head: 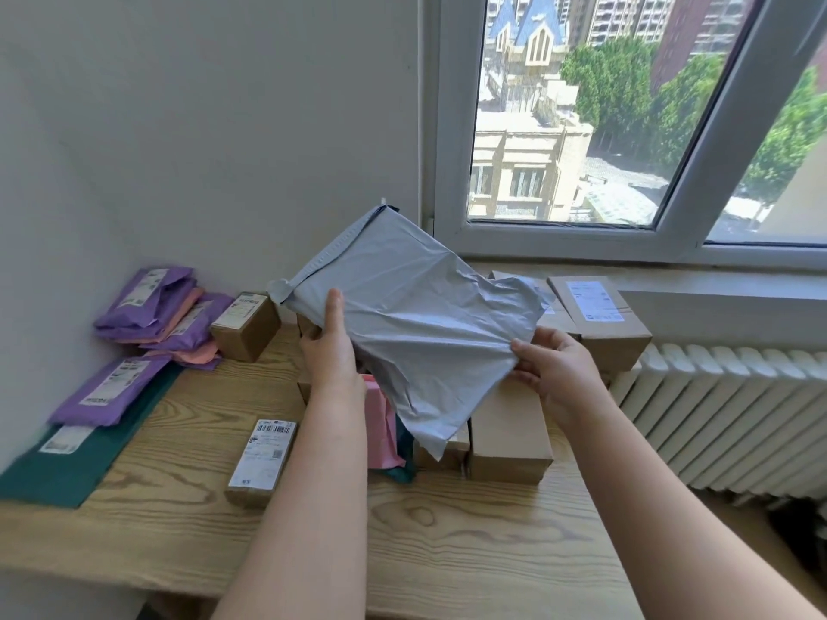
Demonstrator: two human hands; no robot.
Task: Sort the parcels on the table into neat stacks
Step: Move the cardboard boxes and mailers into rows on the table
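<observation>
Above wood table (447, 539) by window (559, 105), radiator (716, 418): L hand (329, 355), R hand (555, 373) fingers (526, 351) grip grey mailer (416, 324).

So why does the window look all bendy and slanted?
In the head view, the wide-angle lens curves and tilts the window frame near the edges; daylight through it lights the grey mailer; the purple parcels at far left look a bit smeared.

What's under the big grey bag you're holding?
Below the crinkled grey plastic mailer bag, plain brown cardboard boxes and a soft pink plastic mailer poke out. The bag covers their far ends and anything behind.
</observation>
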